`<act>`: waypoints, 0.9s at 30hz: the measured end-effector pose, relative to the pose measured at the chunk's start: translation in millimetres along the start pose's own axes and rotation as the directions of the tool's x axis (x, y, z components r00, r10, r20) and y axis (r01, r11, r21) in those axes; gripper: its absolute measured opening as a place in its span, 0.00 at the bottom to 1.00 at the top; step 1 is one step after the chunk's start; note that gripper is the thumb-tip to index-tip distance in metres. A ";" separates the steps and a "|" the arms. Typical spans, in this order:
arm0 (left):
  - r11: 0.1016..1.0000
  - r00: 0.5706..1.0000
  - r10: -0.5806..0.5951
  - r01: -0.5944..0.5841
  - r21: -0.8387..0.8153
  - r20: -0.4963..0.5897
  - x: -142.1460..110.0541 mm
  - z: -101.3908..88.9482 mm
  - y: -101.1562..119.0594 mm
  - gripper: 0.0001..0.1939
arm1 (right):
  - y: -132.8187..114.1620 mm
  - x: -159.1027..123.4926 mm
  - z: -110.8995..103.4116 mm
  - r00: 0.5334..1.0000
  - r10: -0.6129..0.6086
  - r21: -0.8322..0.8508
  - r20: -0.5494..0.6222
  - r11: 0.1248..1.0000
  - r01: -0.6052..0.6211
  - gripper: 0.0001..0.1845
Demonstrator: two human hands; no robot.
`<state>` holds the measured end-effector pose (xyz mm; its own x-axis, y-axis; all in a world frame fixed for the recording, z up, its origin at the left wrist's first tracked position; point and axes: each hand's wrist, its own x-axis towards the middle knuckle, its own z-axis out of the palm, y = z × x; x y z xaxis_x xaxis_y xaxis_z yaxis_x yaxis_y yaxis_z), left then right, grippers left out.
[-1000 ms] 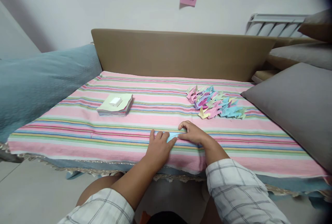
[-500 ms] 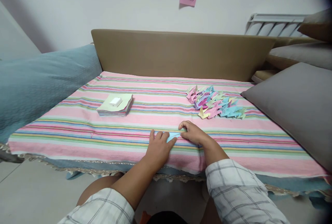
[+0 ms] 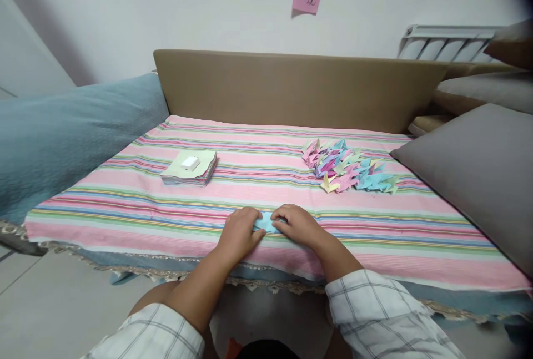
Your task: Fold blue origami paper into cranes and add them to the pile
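Note:
Between my hands, low over the striped cloth [image 3: 137, 237], is a small piece of folded light-blue paper [image 3: 265, 222]. My left hand [image 3: 240, 231] grips its left end, thumb in front and fingers curled behind. At the other end, my right hand [image 3: 296, 224] pinches the paper between thumb and fingers. Parts of the folds are covered by my fingertips. Beyond my right hand lies a group of folded paper cranes [image 3: 345, 167] in pink, blue, purple, yellow and green.
A stack of square paper [image 3: 187, 177] stands at the left, with a small white block [image 3: 190, 163] on top. Grey cushions [image 3: 478, 159] line the right side. A brown backrest [image 3: 291, 90] rises at the back, and a blue-covered armrest [image 3: 79, 126] is at the left.
My left hand has gone from lying flat over the paper to gripping its left end. My right hand has shifted slightly left, and more of the blue paper shows between them.

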<state>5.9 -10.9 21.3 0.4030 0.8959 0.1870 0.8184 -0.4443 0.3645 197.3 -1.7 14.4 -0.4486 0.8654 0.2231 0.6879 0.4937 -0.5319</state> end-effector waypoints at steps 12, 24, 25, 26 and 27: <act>0.982 0.980 -0.184 0.188 -0.034 0.078 2.1 -11.6 -6.2 0.08 | 2.3 2.7 5.3 1.000 0.013 -0.024 0.016 1.000 -0.013 0.06; 0.982 0.980 -0.185 0.180 0.063 0.079 4.4 -8.0 -6.0 0.06 | -1.4 4.1 8.9 0.995 0.103 -0.036 0.006 0.994 -0.103 0.05; 0.982 0.980 -0.179 0.174 0.075 0.081 4.4 -7.9 -5.8 0.05 | -0.5 4.3 9.3 0.994 0.107 -0.036 0.009 0.994 -0.106 0.06; 0.982 0.982 -0.172 0.165 0.087 0.080 4.5 -7.7 -5.7 0.05 | 0.4 4.4 9.7 0.994 0.110 -0.037 0.010 0.993 -0.110 0.06; 0.983 0.984 -0.162 0.155 0.098 0.076 4.5 -7.5 -5.6 0.05 | 1.0 4.5 10.0 0.993 0.113 -0.039 0.012 0.993 -0.113 0.07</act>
<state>0.1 -4.5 27.0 0.2946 0.9540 0.0554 0.9072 -0.2975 0.2975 190.2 1.8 6.7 -0.3743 0.9148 0.1518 0.7558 0.3958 -0.5217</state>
